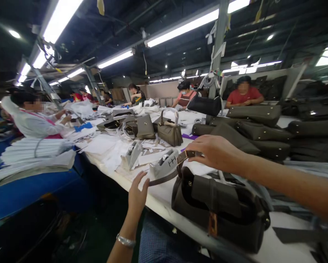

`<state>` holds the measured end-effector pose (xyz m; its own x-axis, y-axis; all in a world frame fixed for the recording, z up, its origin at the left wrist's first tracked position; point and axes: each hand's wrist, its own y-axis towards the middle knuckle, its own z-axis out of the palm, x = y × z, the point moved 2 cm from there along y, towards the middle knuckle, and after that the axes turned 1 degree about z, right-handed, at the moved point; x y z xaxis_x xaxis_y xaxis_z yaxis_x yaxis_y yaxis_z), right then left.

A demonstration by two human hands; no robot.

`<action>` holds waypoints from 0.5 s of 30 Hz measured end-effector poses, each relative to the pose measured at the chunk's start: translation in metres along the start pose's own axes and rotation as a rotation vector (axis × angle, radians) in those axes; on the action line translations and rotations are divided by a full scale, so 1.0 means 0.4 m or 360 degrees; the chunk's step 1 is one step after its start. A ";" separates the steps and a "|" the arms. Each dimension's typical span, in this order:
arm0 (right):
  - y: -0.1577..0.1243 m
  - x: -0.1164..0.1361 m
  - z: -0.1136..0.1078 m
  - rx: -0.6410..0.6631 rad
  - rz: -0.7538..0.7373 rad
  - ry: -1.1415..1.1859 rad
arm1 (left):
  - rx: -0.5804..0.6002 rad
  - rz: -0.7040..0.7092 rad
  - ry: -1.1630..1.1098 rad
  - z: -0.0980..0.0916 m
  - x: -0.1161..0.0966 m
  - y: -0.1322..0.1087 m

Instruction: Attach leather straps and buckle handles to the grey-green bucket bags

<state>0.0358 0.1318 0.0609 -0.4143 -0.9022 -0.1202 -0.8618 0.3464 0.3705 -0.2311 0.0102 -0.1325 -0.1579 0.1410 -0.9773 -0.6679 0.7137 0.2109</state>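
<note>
A dark olive handbag (221, 210) lies open on the white table (158, 199) in front of me. My right hand (213, 151) is closed on the buckle end of its strap (187, 154) above the bag. The strap (164, 178) curves down to the left. My left hand (138, 193), with a silver bracelet on the wrist, reaches up at the table's edge; its fingers are slightly spread and touch the strap's lower end. A grey wrapped part (165, 164) lies just behind the strap.
Several finished olive handbags (169, 133) and flat dark bags (251, 115) are stacked across the table. White paper and wrapping (106, 146) litter the middle. Other people sit at work along the left and far side. A stack of white sheets (34, 151) lies at left.
</note>
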 end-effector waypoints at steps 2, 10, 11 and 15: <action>0.001 0.001 -0.007 -0.0089 -0.0048 0.0017 | 0.0174 0.0408 0.0234 0.073 -0.107 -0.009; -0.125 0.034 -0.035 -0.0535 0.0098 0.0285 | 0.1270 0.0601 0.0003 0.278 -0.362 -0.014; -0.161 0.043 -0.033 -0.0620 0.0202 0.0398 | 0.1333 0.0529 -0.0028 0.280 -0.363 -0.008; -0.270 0.061 0.028 -0.0339 0.0940 0.1392 | 0.1435 0.0289 -0.0190 0.275 -0.355 0.008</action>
<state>0.1153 0.0751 0.0074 -0.3225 -0.5067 0.7995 -0.4902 0.8120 0.3169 -0.1308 0.0680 0.0048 -0.0955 0.3366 -0.9368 0.1856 0.9306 0.3155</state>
